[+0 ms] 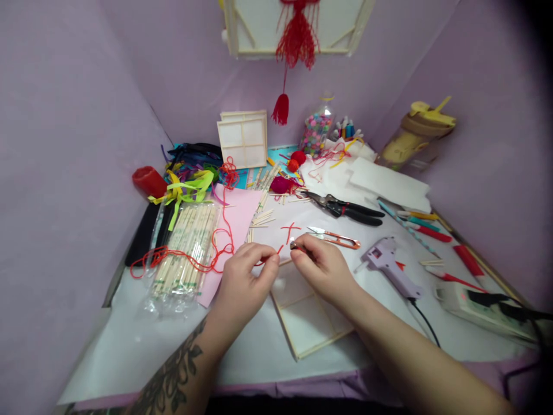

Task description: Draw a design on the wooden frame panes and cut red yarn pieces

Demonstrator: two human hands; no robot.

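My left hand (253, 271) is closed in a pinch on a red cord (280, 250), whose short end sticks up past the fingertips. Close beside that end, my right hand (322, 262) is wrapped round a lighter (294, 245); only its metal top shows and the fingers hide its body. Beneath both hands lies a framed panel of thin wooden sticks (306, 323) with a white backing. Just beyond them, red cord pieces (291, 233) form a cross on the white table cover. Orange-handled thread snips (334, 237) lie to the right of it.
A lilac glue gun (391, 268) and a power strip (479, 311) stand to the right. Black-handled pruning shears (345, 208) lie behind. Bagged chopsticks (185, 248) and tangled red cord (224, 248) are at left. A bead-filled bottle (317, 129) stands at the back.
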